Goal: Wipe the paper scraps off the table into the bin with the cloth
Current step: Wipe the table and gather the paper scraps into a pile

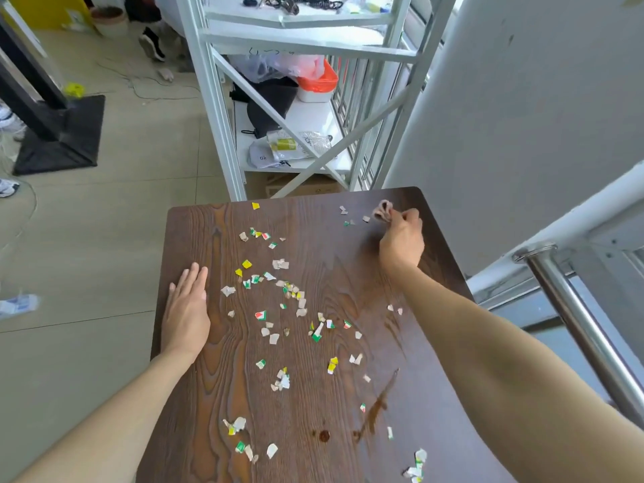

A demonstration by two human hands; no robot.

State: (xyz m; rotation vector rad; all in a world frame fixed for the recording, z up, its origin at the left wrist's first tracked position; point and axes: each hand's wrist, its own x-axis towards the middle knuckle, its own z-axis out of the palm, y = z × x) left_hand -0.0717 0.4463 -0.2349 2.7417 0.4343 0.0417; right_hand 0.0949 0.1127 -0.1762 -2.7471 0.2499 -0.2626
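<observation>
Several small paper scraps [292, 308], white, yellow and green, lie scattered over a dark wooden table [348, 259]. At the far right corner my right hand [400, 238] is shut on a small bunched pinkish cloth [382, 210], held just above the tabletop beside a few scraps. My left hand [186, 308] lies flat and open on the table near its left edge, fingers together. No bin is in view.
A white metal shelf rack [216, 116] with bags and an orange basket [319, 78] stands just beyond the table's far edge. A steel railing [575, 315] runs along the right. Dark spill marks [376, 409] streak the table's near right part. Tiled floor [104, 221] lies to the left.
</observation>
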